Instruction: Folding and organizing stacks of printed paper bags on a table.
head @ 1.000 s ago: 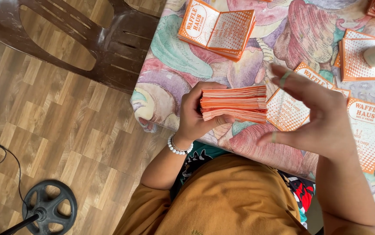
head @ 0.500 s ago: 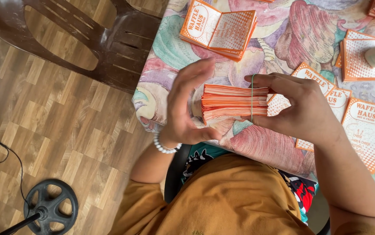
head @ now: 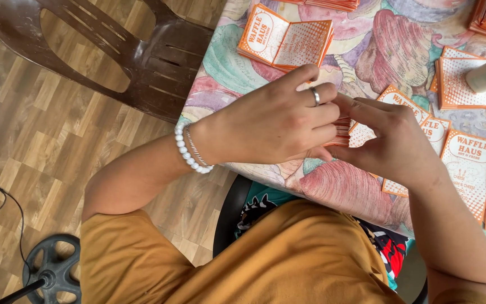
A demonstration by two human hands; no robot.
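Flat orange-and-white printed cartons point(head: 285, 40) lie stacked and scattered across the table point(head: 367, 191).

Both hands are brought together above the near edge of the tabletop point(head: 361, 188). The left hand point(head: 276, 121) is held palm down, fingers curled, its grip closed over a stack of cards point(head: 342, 130), of which only a sliver is seen. A ring is worn on one finger and a bead bracelet on the wrist. The right hand point(head: 392, 141) is set against the stack's other side, fingertips met with the left's. Both forearms are angled inward from the torso.
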